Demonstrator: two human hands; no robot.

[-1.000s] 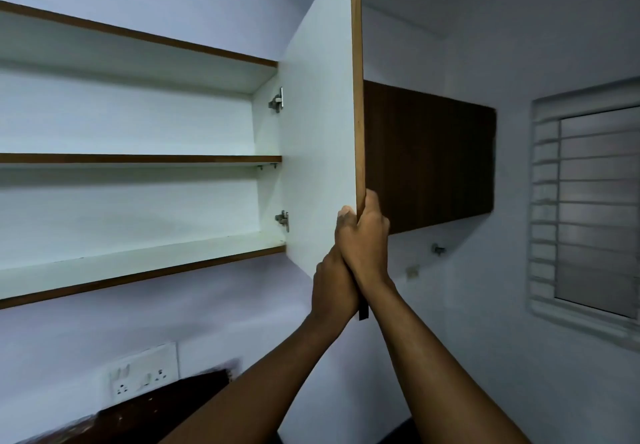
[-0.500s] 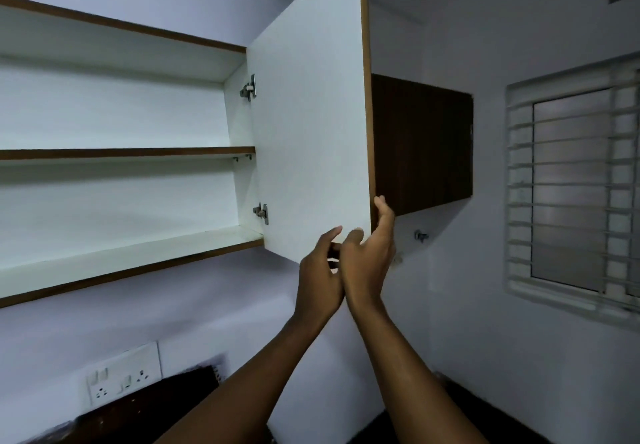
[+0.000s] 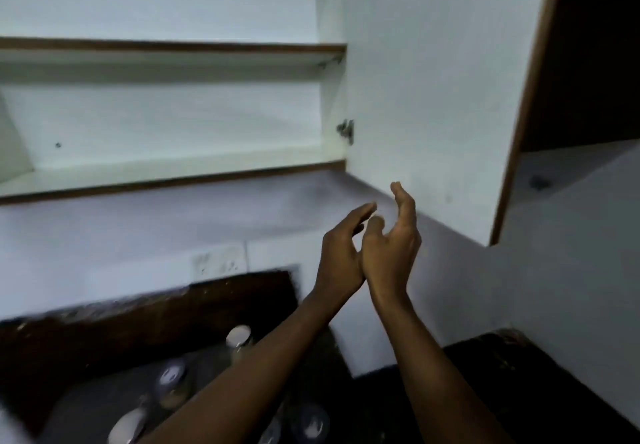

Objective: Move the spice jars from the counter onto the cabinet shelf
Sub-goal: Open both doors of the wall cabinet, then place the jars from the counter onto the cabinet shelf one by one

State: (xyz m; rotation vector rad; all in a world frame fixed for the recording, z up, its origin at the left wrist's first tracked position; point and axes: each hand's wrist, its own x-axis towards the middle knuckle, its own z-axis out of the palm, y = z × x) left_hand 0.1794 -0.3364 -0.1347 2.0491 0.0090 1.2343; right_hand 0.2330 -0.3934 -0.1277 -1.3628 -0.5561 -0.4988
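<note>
The wall cabinet stands open, its white door (image 3: 436,90) swung out to the right. Its bottom shelf (image 3: 166,169) and the shelf above (image 3: 173,46) are bare. My left hand (image 3: 341,253) and my right hand (image 3: 391,246) hang side by side just below the door's lower edge, fingers spread, holding nothing. Several spice jars with pale lids stand on the dark counter below, blurred: one at the back (image 3: 238,338), one in the middle (image 3: 171,379), one at the front left (image 3: 126,426), another under my left forearm (image 3: 311,424).
A dark stone backsplash (image 3: 145,319) runs behind the counter. A white socket plate (image 3: 218,261) sits on the wall above it. A dark closed cabinet (image 3: 588,55) lies behind the open door at the right.
Both hands have let go of the door's edge and dropped below it. The door has swung wider open. The view has tilted down, and the counter with the jars has come into sight.
</note>
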